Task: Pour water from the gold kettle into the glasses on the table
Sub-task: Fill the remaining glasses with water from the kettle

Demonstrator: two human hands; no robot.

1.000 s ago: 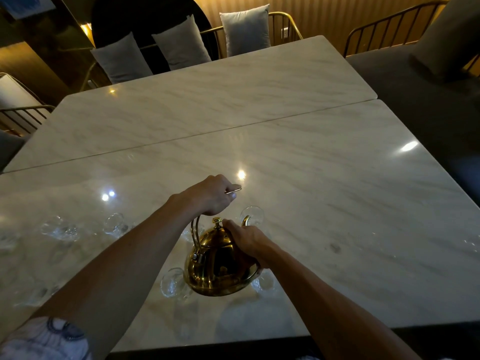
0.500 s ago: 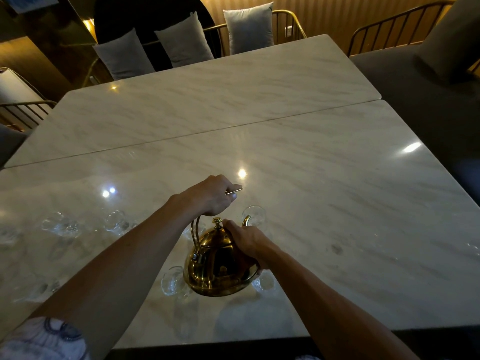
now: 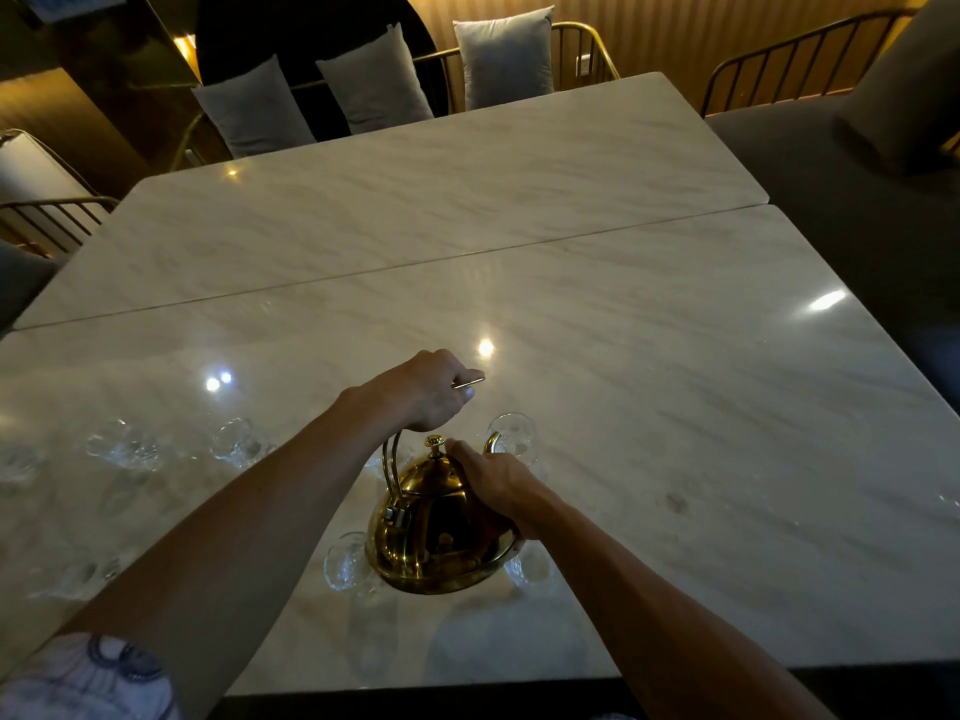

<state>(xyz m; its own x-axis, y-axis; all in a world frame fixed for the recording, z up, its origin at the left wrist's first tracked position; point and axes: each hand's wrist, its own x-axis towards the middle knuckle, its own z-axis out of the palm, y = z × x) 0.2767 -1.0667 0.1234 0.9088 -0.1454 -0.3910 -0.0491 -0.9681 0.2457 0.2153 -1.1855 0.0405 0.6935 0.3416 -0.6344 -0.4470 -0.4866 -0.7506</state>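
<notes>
A gold kettle [image 3: 436, 532] hangs tilted over the near part of the marble table [image 3: 649, 407]. My left hand [image 3: 426, 389] grips its arched handle from above. My right hand [image 3: 493, 480] rests on the lid, fingers by the gold knob. The spout points away, at a clear glass [image 3: 514, 433] just beyond it. Another glass [image 3: 345, 561] stands at the kettle's near left and one [image 3: 530, 566] at its near right, partly hidden. Whether water flows cannot be told.
More clear glasses [image 3: 239, 441] [image 3: 122, 446] stand to the left on the table. A seam splits the two tabletops. Grey cushions [image 3: 506, 54] and gold-railed seating line the far side, a grey sofa [image 3: 831, 163] the right.
Both hands and the kettle stay in the same pose. Only my head view drifts slightly.
</notes>
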